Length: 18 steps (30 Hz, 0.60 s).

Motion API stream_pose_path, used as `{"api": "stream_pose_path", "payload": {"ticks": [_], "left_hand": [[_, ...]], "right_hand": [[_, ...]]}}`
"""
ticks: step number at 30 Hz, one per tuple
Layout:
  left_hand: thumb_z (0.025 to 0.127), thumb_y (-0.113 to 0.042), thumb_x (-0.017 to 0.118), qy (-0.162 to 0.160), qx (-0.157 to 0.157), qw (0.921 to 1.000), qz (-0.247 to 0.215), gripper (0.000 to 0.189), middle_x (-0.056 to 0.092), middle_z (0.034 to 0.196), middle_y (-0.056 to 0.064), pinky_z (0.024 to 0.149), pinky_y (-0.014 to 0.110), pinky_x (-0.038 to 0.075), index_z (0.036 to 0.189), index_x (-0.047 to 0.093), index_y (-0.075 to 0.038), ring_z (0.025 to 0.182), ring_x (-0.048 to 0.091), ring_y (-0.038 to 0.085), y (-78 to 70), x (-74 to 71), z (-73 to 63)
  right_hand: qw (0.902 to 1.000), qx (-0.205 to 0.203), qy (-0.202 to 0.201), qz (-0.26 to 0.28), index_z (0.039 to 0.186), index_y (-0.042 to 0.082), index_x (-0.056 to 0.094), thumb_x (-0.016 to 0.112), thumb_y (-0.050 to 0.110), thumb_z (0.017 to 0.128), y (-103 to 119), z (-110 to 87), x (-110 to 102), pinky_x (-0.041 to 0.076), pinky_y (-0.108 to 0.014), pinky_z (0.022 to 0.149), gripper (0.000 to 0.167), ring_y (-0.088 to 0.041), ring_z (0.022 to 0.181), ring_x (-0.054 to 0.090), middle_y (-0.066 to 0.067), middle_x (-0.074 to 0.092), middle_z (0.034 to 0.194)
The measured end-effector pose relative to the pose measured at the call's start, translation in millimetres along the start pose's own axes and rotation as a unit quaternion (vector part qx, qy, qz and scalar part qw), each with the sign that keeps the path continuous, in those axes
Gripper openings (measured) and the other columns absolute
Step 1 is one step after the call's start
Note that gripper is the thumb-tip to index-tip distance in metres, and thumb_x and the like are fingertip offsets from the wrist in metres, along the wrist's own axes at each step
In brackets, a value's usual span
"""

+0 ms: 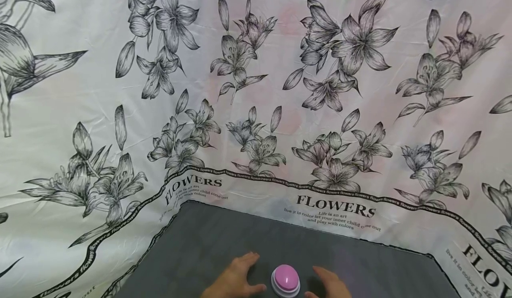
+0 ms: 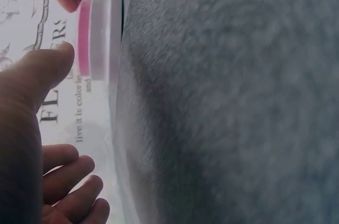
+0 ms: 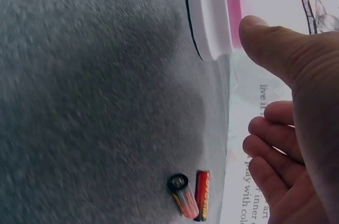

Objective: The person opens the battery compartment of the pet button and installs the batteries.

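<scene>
A round button with a pink domed top and a white base [image 1: 286, 276] sits on the dark grey tabletop, between the two hands. My left hand [image 1: 236, 278] is on its left side with thumb and fingers spread, holding nothing. In the left wrist view the left thumb [image 2: 55, 65] points at the pink top. To the right of the button is my right hand [image 1: 330, 282], its fingers loosely bent around nothing. The right thumb [image 3: 259, 33] overlaps the edge of the pink top in the right wrist view.
Two small batteries, one red [image 3: 202, 195] and one with a dark end [image 3: 183, 195], lie on the table near the right hand. A white sheet [image 1: 256, 125] printed with black flowers and lettering hangs behind and around the grey tabletop [image 1: 224, 231].
</scene>
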<state>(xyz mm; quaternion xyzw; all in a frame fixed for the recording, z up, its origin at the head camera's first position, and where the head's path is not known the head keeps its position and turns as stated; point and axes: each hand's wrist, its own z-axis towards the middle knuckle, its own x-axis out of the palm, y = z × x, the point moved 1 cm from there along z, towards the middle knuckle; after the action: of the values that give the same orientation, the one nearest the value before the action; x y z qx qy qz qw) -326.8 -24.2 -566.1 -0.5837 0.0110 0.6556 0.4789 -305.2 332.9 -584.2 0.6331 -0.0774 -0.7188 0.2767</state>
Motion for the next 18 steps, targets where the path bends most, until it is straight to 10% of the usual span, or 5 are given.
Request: {"api": "stream_pose_path", "payload": {"ticks": [7, 18], "left_hand": [[0.091, -0.048, 0.089, -0.010, 0.016, 0.9993, 0.034, 0.079, 0.070, 0.146, 0.018, 0.116, 0.044, 0.056, 0.145, 0.064, 0.003, 0.140, 0.065, 0.036, -2.5, 9.7, 3.5], [0.092, -0.043, 0.089, 0.032, -0.028, 0.9991, -0.008, 0.069, 0.069, 0.148, 0.012, 0.117, 0.046, 0.054, 0.146, 0.065, -0.007, 0.141, 0.063, 0.030, -6.9, 22.5, 14.3]], "right_hand": [[0.9978, -0.022, 0.016, -0.060, 0.144, 0.004, 0.067, 0.084, 0.059, 0.090, -52, 14.5, 41, 0.062, -0.045, 0.099, 0.079, -0.035, 0.126, 0.070, -0.017, 0.073, 0.140], [0.9960, -0.070, 0.053, 0.013, 0.136, -0.010, 0.065, 0.080, 0.043, 0.099, -3, 11.1, 24, 0.062, -0.058, 0.098, 0.067, -0.047, 0.119, 0.070, -0.031, 0.071, 0.131]]}}
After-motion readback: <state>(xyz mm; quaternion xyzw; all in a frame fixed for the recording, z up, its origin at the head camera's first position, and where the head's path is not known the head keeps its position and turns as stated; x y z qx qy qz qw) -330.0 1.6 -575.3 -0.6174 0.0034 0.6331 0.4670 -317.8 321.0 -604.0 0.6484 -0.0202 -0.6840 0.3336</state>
